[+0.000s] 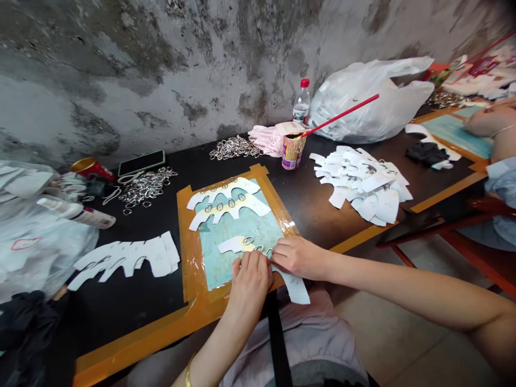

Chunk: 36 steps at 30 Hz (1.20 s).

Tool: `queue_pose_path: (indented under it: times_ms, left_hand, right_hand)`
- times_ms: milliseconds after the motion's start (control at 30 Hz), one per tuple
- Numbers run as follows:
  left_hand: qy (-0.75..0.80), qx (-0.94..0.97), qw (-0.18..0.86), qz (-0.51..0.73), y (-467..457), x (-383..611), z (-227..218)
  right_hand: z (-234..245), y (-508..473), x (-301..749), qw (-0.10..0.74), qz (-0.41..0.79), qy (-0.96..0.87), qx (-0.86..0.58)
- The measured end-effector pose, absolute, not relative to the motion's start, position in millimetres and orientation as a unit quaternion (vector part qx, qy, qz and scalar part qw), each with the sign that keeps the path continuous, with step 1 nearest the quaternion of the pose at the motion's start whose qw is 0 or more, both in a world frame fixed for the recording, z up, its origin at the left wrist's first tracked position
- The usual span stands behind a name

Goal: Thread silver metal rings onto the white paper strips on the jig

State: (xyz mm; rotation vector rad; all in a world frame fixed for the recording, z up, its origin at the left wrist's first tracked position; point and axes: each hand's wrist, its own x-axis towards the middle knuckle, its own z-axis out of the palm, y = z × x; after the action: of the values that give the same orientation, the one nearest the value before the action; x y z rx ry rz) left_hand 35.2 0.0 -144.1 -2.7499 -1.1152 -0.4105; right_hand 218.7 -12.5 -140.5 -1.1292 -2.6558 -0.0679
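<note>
The left hand [250, 282] and right hand [300, 258] both pinched a white die-cut paper strip [234, 245] at lower centre.

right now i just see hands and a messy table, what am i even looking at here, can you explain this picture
This one picture comes from a camera worn on a person's head, looking down at their own bare hands, so there is no machine here. The left hand and right hand both hold a white paper strip with metal rings on it, over a plastic-covered board edged in orange tape. Two more strips lie on that board. The black table also has a pile of paper strips and loose metal rings. At the top right, another person's hand shows.
</note>
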Motion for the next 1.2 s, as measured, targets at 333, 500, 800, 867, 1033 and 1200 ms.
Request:
queue_pose_path:
  times_ms: [333,500,800,867,1033,1200]
  left_hand:
    - [-0.343,-0.933,0.039,-0.103,4,30,-135]
    - [-0.317,-0.942,-0.018,-0.105,6,22,-127]
    - [-0.284,-0.953,0.030,-0.098,7,18,-128]
    - [-0.242,-0.963,0.040,-0.108,11,14,-127]
    - [-0.126,-0.981,0.096,-0.107,20,8,-121]
    - [-0.071,-0.987,0.106,-0.099,30,7,-116]
  right_hand:
    - [-149,-19,209,0.232,-0.054,-0.849,-0.471]
    - [-147,-18,210,0.238,-0.029,-0.853,-0.464]
    - [-145,-16,225,0.176,-0.023,-0.908,-0.379]
    - [-141,-13,229,0.147,-0.036,-0.927,-0.343]
    - [-132,-5,230,0.067,-0.061,-0.952,-0.291]
    - [-122,-1,224,0.030,-0.083,-0.964,-0.251]
